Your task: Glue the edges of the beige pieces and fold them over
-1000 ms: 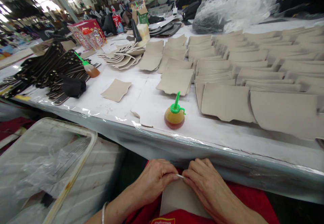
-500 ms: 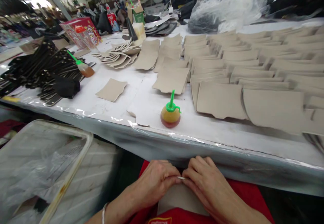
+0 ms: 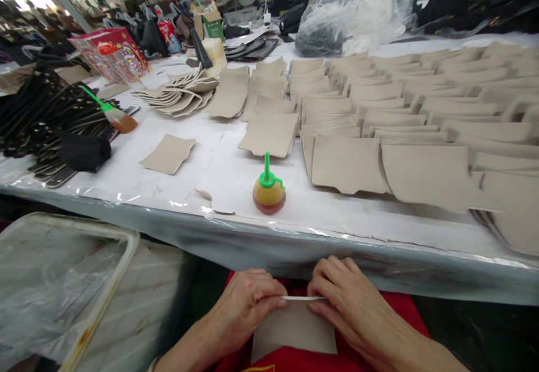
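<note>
A flat beige panel (image 3: 295, 330), leather-like, lies over my lap against red clothing, its far edge showing as a thin white strip. My left hand (image 3: 249, 300) pinches that edge near its left end between thumb and fingers. Toward the right end, my right hand (image 3: 342, 289) grips the same edge, with a short gap between the two hands. Beyond them, near the table's front edge, stands a round squeeze bottle (image 3: 269, 195) with a green nozzle and amber liquid. A single beige panel (image 3: 168, 154) lies on the table to its left.
Rows of overlapping beige panels (image 3: 345, 161) cover the table's right side. At left lie a pile of black strips (image 3: 46, 114) and a second green-nozzled bottle (image 3: 120, 119). A clear plastic bag (image 3: 357, 13) sits at the back. Below left is a white plastic crate (image 3: 133, 243).
My hands have moved apart along the panel's edge, baring more of the white strip between them. The view has shifted slightly, so the table things appear further left.
</note>
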Demonstrator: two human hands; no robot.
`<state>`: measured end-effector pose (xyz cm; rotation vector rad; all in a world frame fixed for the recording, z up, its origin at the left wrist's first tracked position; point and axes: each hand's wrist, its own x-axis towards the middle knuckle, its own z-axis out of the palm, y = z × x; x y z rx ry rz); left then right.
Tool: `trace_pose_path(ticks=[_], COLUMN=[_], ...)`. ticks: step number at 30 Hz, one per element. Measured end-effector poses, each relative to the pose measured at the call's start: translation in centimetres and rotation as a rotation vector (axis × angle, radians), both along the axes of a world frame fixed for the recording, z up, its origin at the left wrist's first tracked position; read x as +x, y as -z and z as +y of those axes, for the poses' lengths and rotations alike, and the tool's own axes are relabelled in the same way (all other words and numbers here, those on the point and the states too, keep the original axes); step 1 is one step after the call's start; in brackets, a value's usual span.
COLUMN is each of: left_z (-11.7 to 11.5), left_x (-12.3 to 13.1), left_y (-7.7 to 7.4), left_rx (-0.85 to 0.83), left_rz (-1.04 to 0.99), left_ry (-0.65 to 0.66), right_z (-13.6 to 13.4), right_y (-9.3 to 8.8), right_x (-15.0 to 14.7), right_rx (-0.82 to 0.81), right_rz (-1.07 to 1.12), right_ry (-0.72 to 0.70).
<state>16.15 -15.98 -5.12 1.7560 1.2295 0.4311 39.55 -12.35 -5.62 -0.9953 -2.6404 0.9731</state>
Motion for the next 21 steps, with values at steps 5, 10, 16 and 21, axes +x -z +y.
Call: trace_pose_path(ticks=[5, 10, 16, 21], left_z=[-0.1, -0.2, -0.2, -0.1], left_x=[-0.1, -0.4, 0.0, 2.1], left_y=[0.2, 0.4, 0.4, 0.4], left_rx=[-0.013, -0.030, -0.017, 0.084], left_rz=[-0.019, -0.026, 0.051, 0.190], left_ry=[-0.007, -0.018, -0.001, 0.106], right_z=[0.1, 0.4, 0.3, -0.1], right_y=[-0.3, -0.9, -0.5, 0.3], right_x=[0.3, 0.6, 0.7, 0.6], right_rx=[-0.073, -0.160, -0.152, -0.175], right_rz=[-0.006, 0.005, 0.020, 0.055], right_ry=[-0.003, 0.031, 0.045, 0.049])
